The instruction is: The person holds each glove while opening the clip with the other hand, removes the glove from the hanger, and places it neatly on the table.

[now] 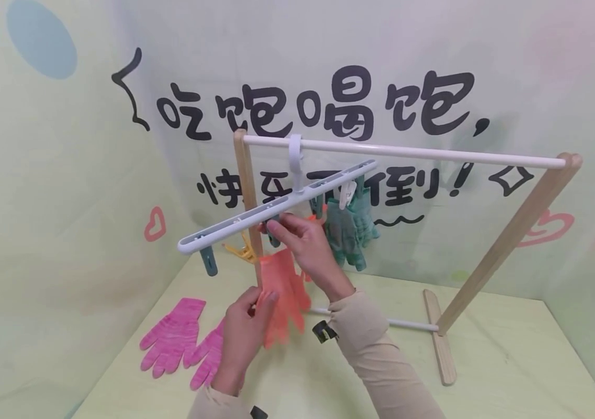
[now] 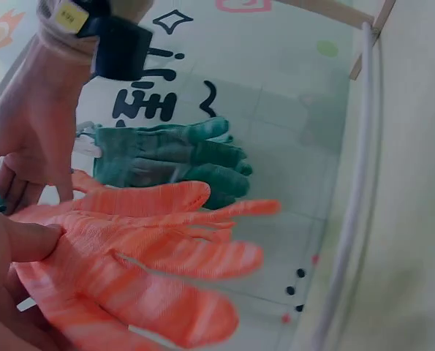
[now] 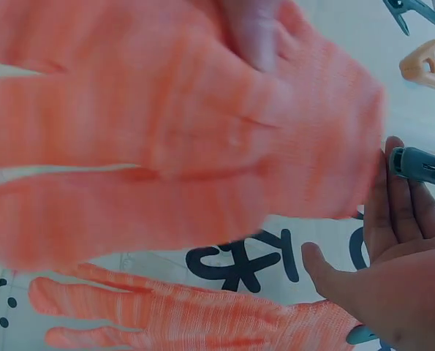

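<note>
My left hand (image 1: 245, 331) pinches an orange glove (image 1: 278, 294) near its cuff, thumb on the front, with the fingers of the glove hanging down. Just above the cuff, my right hand (image 1: 305, 247) pinches a dark teal clothespin (image 3: 416, 165) under the bar of a pale hanger (image 1: 255, 216). A second orange glove (image 3: 195, 318) hangs behind the held one, a teal clip at its cuff. Green gloves (image 1: 349, 227) hang toward the hanger's far end, with a white clothespin (image 1: 347, 194) on them. In the left wrist view, my left thumb (image 2: 34, 241) presses the orange fabric.
The hanger hooks over the white rod (image 1: 407, 151) of a wooden-ended rack (image 1: 512, 244). A yellow clothespin (image 1: 243, 250) and another teal one (image 1: 208, 261) hang at its near end. Pink gloves (image 1: 174, 334) lie on the table at left. A printed backdrop stands behind.
</note>
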A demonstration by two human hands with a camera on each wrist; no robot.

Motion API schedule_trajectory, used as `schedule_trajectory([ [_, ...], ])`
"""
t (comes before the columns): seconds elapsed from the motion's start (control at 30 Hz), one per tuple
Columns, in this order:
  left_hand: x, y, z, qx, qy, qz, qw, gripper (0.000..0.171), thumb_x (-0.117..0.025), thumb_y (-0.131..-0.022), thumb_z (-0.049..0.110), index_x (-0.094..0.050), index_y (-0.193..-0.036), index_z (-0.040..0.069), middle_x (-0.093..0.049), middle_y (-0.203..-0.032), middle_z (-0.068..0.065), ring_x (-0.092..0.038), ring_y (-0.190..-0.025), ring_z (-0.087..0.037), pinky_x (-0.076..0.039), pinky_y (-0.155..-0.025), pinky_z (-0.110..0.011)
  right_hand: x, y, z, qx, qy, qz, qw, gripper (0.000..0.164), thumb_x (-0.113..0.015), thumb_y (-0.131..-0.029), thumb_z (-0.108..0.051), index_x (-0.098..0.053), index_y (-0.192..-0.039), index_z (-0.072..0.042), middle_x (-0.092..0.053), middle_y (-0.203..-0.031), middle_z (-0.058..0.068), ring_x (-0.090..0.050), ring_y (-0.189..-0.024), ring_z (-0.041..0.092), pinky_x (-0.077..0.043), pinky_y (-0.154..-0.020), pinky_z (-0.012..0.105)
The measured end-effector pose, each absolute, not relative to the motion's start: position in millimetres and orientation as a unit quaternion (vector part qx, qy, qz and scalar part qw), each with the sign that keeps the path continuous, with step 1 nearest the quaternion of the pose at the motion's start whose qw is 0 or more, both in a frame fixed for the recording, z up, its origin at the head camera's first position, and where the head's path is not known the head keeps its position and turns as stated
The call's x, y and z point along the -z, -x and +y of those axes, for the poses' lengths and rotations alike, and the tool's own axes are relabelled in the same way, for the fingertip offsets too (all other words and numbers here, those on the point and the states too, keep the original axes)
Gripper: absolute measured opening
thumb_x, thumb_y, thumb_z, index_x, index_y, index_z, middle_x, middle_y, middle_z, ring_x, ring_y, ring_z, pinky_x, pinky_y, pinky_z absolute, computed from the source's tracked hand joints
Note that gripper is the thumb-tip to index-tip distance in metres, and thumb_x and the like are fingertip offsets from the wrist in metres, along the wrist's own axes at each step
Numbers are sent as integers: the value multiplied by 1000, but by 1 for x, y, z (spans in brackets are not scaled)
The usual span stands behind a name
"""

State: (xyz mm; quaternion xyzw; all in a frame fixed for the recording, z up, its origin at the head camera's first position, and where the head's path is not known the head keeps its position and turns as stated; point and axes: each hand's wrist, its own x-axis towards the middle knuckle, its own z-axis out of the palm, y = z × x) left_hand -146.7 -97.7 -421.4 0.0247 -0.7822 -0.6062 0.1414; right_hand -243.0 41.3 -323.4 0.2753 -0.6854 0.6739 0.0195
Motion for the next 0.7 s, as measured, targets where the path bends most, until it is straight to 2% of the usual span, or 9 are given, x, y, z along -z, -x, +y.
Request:
schedule_trajectory([
  [0.07, 427, 141, -95, 611, -31, -782, 115, 22, -70, -101, 31, -68, -89, 12, -53, -70, -6, -48, -53, -10, -40, -45, -22, 323, 244, 41, -675, -277, -683, 15, 25, -66, -103, -19, -75, -122, -6, -77, -116, 15, -71, -113, 19, -55, -106, 38],
  [0.13, 434, 138, -92, 605, -26, -789, 104, 22, -70, -101, 30, -68, -89, 11, -60, -75, -5, -54, -60, -8, -46, -51, -22, 323, 244, 41, -674, -277, -684, 12, 24, -66, -103, -20, -75, -121, -6, -77, -114, 16, -71, -111, 18, -55, -104, 36],
  [0.27, 449, 133, -84, 591, -9, -802, 83, 19, -72, -99, 32, -74, -90, 15, -73, -89, -3, -69, -89, -14, -59, -75, -30, 322, 244, 42, -673, -276, -686, 11, 25, -65, -103, -21, -75, -120, -4, -78, -111, 17, -70, -107, 14, -54, -104, 33],
  [0.37, 460, 131, -78, 575, 5, -816, 61, 19, -72, -98, 34, -77, -93, 16, -77, -92, -1, -71, -102, -19, -58, -86, -35, 322, 243, 43, -671, -275, -689, 9, 26, -64, -104, -20, -73, -120, -1, -77, -109, 18, -69, -105, 13, -54, -101, 32],
  [0.47, 472, 131, -76, 564, 18, -825, 27, 23, -71, -99, 34, -76, -91, 14, -76, -91, -1, -69, -97, -17, -55, -85, -33, 323, 243, 44, -668, -274, -692, 4, 26, -63, -105, -20, -72, -118, 0, -76, -108, 20, -68, -103, 12, -55, -99, 31],
  [0.53, 480, 131, -76, 558, 23, -830, 8, 25, -70, -99, 33, -73, -87, 11, -72, -84, 1, -65, -88, -11, -52, -79, -27, 324, 244, 44, -666, -273, -694, 1, 24, -62, -105, -20, -72, -117, -1, -76, -108, 20, -70, -102, 13, -56, -98, 30],
  [0.63, 491, 131, -77, 554, 27, -832, -3, 28, -71, -98, 26, -66, -78, 7, -56, -69, 2, -53, -69, -6, -46, -66, -22, 326, 245, 45, -667, -275, -692, -1, 23, -61, -106, -19, -72, -115, -1, -76, -105, 20, -73, -99, 15, -59, -95, 31],
  [0.7, 498, 131, -79, 545, 29, -838, -5, 26, -71, -98, 23, -66, -79, 6, -51, -66, 4, -49, -63, -4, -43, -61, -21, 326, 245, 45, -671, -275, -689, -3, 23, -61, -106, -18, -71, -115, 0, -75, -104, 21, -75, -96, 15, -60, -92, 31],
])
